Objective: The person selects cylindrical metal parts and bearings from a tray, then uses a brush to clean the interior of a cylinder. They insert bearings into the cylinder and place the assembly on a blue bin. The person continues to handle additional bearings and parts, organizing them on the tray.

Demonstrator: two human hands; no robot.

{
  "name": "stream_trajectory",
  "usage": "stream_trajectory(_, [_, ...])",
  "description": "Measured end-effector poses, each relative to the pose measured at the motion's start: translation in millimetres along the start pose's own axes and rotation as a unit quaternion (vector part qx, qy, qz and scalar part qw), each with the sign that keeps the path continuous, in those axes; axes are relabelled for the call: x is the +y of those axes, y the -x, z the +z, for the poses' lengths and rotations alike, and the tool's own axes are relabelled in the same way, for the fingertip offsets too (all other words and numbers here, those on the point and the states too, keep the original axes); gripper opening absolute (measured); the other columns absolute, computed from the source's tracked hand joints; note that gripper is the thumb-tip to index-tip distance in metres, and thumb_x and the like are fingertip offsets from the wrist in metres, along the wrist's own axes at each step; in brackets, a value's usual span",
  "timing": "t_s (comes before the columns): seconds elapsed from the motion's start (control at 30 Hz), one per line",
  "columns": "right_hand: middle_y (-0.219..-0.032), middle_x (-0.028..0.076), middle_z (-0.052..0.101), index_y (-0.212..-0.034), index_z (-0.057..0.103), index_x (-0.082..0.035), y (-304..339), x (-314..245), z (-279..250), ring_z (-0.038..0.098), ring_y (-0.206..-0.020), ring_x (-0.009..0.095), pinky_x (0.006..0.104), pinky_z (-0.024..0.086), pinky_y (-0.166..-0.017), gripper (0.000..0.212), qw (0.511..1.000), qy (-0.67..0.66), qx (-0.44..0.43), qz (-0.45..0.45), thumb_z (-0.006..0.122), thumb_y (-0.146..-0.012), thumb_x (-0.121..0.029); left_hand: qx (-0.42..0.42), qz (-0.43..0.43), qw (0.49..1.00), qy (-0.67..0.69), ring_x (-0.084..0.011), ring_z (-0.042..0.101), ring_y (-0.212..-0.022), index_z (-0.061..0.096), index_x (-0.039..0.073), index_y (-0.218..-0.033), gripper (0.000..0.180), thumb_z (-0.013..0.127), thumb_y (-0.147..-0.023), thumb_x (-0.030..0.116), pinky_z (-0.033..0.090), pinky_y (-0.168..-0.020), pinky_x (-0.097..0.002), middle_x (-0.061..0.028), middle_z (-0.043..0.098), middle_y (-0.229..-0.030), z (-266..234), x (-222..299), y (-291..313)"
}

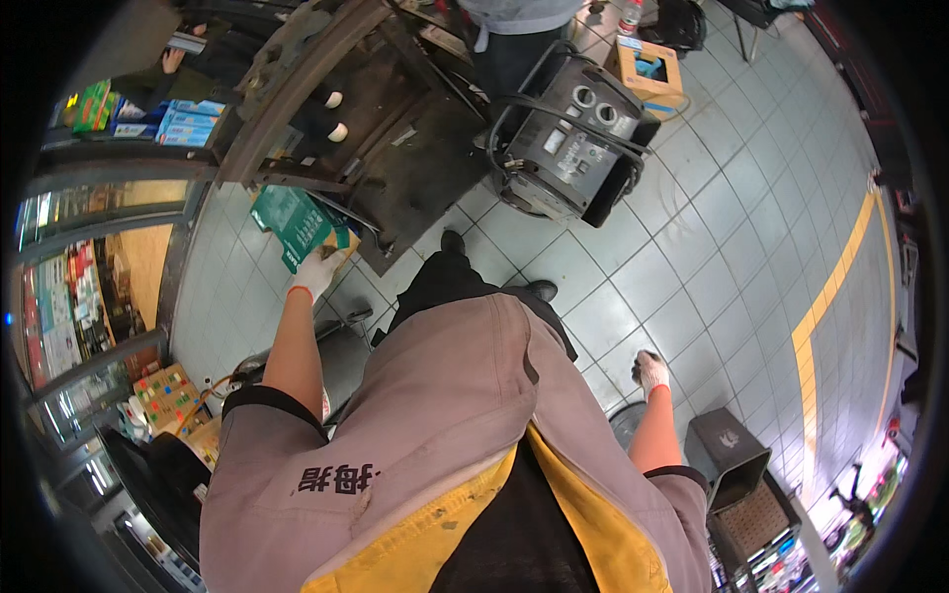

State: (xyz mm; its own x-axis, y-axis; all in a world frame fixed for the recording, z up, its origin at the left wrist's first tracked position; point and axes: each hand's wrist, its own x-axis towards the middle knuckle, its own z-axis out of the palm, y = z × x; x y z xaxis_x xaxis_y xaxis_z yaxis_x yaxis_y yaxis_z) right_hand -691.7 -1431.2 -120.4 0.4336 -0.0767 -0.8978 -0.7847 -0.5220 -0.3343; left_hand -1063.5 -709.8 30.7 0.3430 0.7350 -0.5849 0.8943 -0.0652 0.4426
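Note:
My left hand [316, 273], in a white glove with a red cuff, reaches out to the left and grips the near edge of a green box [295, 225] with pale printing. The box is held tilted beside a dark metal workbench [390, 168], and its far side is partly hidden. On the right, my right hand [649, 370] hangs low over the tiled floor in a white glove with dark fingers. Its fingers are curled in, and I see nothing in them.
Ahead stands a black machine [573, 128] with dials and a cable. Behind it is an open cardboard box [647, 74] beside a bottle. A grey bin [727, 450] stands at my right. Glass shelving [99, 208] lines the left. Another person [519, 15] is at the top.

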Motion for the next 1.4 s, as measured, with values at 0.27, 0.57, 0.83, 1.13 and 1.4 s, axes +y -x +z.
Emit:
stream_trajectory(0.27, [-0.096,0.004,0.069,-0.129,0.066,-0.002,9.5,-127.8,83.1,0.065,-0.075,0.015,0.031,0.054,-0.066,0.042,0.984,-0.023,-0.046,-0.168,0.071,-0.097,-0.028,-0.054,-0.003,0.999,0.003,-0.0346,0.067,-0.124,0.063,-0.008,-0.138,0.061,0.069,-0.097,0.038,0.048,-0.108,-0.0392,-0.0256,0.07,-0.132,11.2,-26.8,-25.3])
stream_trajectory(0.57, [-0.1,0.004,0.072,-0.13,0.068,-0.009,61.6,-144.9,225.8,0.068,-0.076,0.018,0.0351,0.056,-0.064,0.035,0.99,0.135,0.012,-0.048,0.071,-0.1,-0.028,-0.114,-0.123,0.984,0.054,-0.0376,0.067,-0.124,0.068,-0.005,-0.13,0.058,0.069,-0.095,0.041,0.049,-0.108,-0.0401,-0.0256,0.072,-0.128,-25.4,-202.4,-114.6])
stream_trajectory(0.83, [-0.103,0.003,0.073,-0.136,0.066,-0.011,100.1,-245.0,356.3,0.067,-0.08,0.015,0.0325,0.054,-0.064,0.042,0.963,0.241,-0.043,-0.112,0.076,-0.098,-0.027,-0.103,-0.094,0.99,0.025,-0.0401,0.067,-0.124,0.068,-0.005,-0.131,0.058,0.067,-0.095,0.04,0.051,-0.107,-0.0438,-0.0268,0.07,-0.132,-105.3,-216.4,-151.7])
stream_trajectory(1.13, [-0.095,-0.003,0.066,-0.134,0.065,-0.011,59.7,-330.7,402.8,0.056,-0.074,0.01,0.031,0.045,-0.059,0.037,0.905,0.315,-0.074,-0.276,0.074,-0.099,-0.02,-0.059,-0.031,0.996,0.066,-0.0453,0.059,-0.134,0.062,-0.009,-0.136,0.074,0.066,-0.092,0.05,0.045,-0.114,-0.0483,-0.0343,0.065,-0.137,-125.5,-200.1,-204.6])
stream_trajectory(1.4, [-0.104,0.011,0.076,-0.119,0.073,0.0,22.0,-299.5,418.9,0.069,-0.095,0.024,0.0371,0.054,-0.088,0.045,0.898,0.36,-0.084,-0.238,0.076,-0.093,-0.037,-0.097,-0.07,0.991,0.054,-0.0423,0.065,-0.128,0.063,-0.007,-0.134,0.063,0.07,-0.092,0.04,0.049,-0.11,-0.045,-0.0288,0.07,-0.131,-114.3,-202.4,-220.8])
